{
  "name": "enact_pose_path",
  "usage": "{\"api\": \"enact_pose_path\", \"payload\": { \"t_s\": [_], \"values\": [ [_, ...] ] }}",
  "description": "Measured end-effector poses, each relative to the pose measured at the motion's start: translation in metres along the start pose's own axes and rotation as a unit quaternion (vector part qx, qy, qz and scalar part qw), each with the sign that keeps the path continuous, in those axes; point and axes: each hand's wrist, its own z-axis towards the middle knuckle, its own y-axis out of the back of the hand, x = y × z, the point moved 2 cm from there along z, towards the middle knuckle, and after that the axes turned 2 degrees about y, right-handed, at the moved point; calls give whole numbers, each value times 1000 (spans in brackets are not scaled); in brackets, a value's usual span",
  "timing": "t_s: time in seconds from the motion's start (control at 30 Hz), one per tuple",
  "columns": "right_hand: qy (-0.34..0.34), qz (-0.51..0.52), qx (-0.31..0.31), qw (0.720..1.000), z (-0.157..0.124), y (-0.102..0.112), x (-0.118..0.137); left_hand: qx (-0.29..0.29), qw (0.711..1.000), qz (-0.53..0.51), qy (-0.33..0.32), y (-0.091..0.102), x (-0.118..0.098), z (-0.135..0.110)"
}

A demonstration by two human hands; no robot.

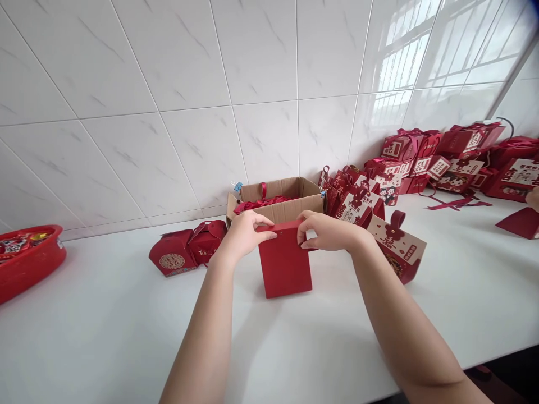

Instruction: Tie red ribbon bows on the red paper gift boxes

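Note:
A plain red gift box point(286, 266) stands upright on the white table in front of me, its flat side facing me. At its top left corner my left hand point(248, 230) pinches the edge between thumb and fingers. My right hand point(322, 230) grips the top right corner the same way, its fingers curled over the edge. The far side of the box is hidden. Just behind it sits an open cardboard carton point(290, 212) with red ribbons inside. To the right of my right hand stands a printed gift box point(402, 247) with a red loop handle.
Two red boxes point(172, 258) lie left of the carton. A red basin point(31, 269) of wrapped sweets stands far left. Stacked gift boxes point(404, 148) line the tiled wall at right, with loose ribbon point(457, 203) before them. Another person's hand point(534, 197) shows at the right edge.

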Motion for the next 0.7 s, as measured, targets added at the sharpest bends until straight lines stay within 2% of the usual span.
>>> {"api": "enact_pose_path", "payload": {
  "t_s": [0.27, 0.57, 0.7],
  "values": [
    [72, -23, -65, 995, 9, -5, 0, 46, 998, 46, 2, 1, -6, -1],
    [58, 41, -17, 997, 19, -14, -3, 80, 992, 97, -2, -6, -4, -3],
    [59, 34, -20, 997, 20, -15, -4, 52, 996, 59, -36, -9, -8, -1]
  ]
}}
